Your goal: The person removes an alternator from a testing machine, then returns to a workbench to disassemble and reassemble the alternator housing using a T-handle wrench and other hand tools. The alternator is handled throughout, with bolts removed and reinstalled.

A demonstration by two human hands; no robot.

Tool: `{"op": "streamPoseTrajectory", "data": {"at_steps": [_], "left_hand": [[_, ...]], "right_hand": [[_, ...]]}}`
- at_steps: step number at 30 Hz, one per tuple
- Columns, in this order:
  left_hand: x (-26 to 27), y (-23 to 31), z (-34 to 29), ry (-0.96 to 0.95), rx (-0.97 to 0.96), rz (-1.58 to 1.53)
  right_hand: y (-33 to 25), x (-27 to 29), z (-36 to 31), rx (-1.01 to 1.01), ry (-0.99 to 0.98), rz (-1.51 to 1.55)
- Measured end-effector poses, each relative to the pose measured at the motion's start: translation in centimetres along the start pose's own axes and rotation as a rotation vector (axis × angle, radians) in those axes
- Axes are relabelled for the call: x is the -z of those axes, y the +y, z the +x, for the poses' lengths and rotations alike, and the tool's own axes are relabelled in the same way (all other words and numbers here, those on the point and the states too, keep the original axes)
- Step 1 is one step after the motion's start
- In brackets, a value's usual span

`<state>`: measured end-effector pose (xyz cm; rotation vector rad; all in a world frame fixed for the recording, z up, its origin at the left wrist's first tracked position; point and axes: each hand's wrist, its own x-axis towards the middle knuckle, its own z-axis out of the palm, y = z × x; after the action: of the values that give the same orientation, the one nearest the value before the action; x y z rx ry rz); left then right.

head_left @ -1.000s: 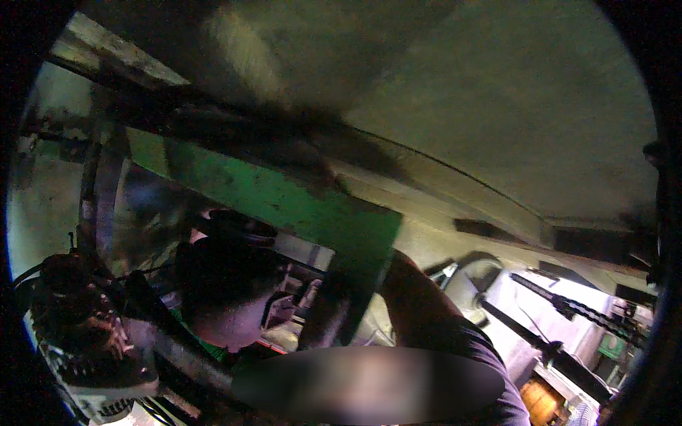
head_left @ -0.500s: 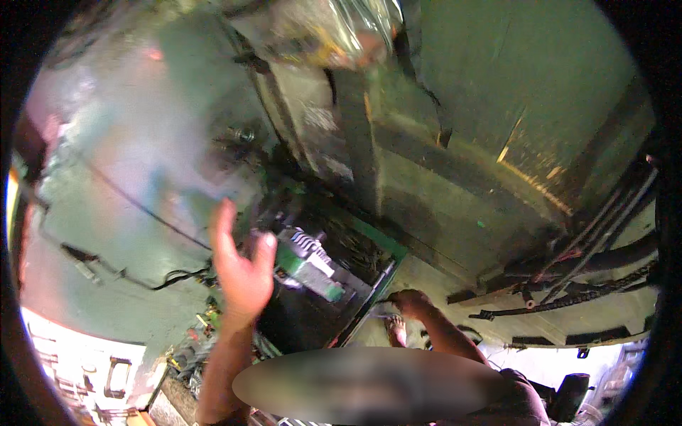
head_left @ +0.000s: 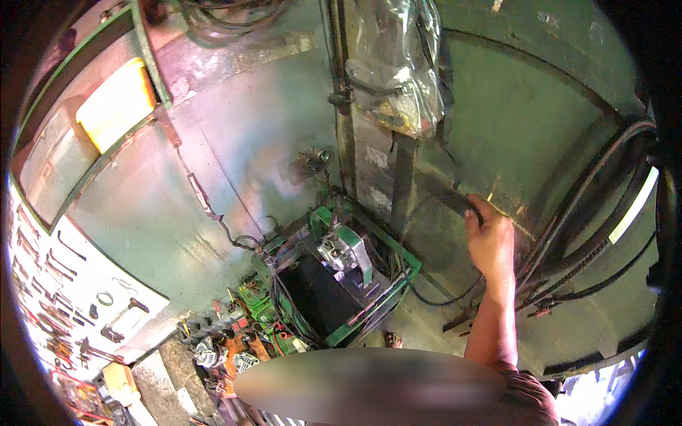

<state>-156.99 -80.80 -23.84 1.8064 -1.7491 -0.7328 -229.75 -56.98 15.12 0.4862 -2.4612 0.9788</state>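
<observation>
My right hand (head_left: 494, 238) is raised in front of the green wall on the right, its fingers curled round a short dark piece, which looks like part of a black cable. A black cable (head_left: 447, 304) curves from the green metal box frame (head_left: 408, 268) toward my right forearm. Left of that hand, a silver cast-metal part (head_left: 337, 252) with a green bracket (head_left: 364, 263) sits on the box, beside its dark opening (head_left: 316, 291). My left hand is out of view.
Thick black hoses (head_left: 568, 263) hang to the right of my arm. A clear plastic bag (head_left: 408, 78) hangs above the box. At lower left are a white tool board (head_left: 99, 284) and a heap of machine parts (head_left: 249, 319). A wire with a connector (head_left: 201, 195) hangs on the wall.
My right hand has moved from the box's near right corner up and right, in front of the wall. My left hand has left the view. The view itself has shifted.
</observation>
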Motion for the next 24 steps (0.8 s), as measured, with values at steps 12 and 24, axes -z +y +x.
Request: {"op": "streamPoseTrajectory", "data": {"at_steps": [12,24], "left_hand": [[-14.6,7.4,-4.2,0.205,-0.152,-0.364],[-18.7,31.3,-1.7,-0.068,-0.417,0.012]], "right_hand": [[2.4,-25.5,6.8,0.268,-0.025,0.282],[12.7,-49.4,3.9,0.145,-0.58,0.355]]}}
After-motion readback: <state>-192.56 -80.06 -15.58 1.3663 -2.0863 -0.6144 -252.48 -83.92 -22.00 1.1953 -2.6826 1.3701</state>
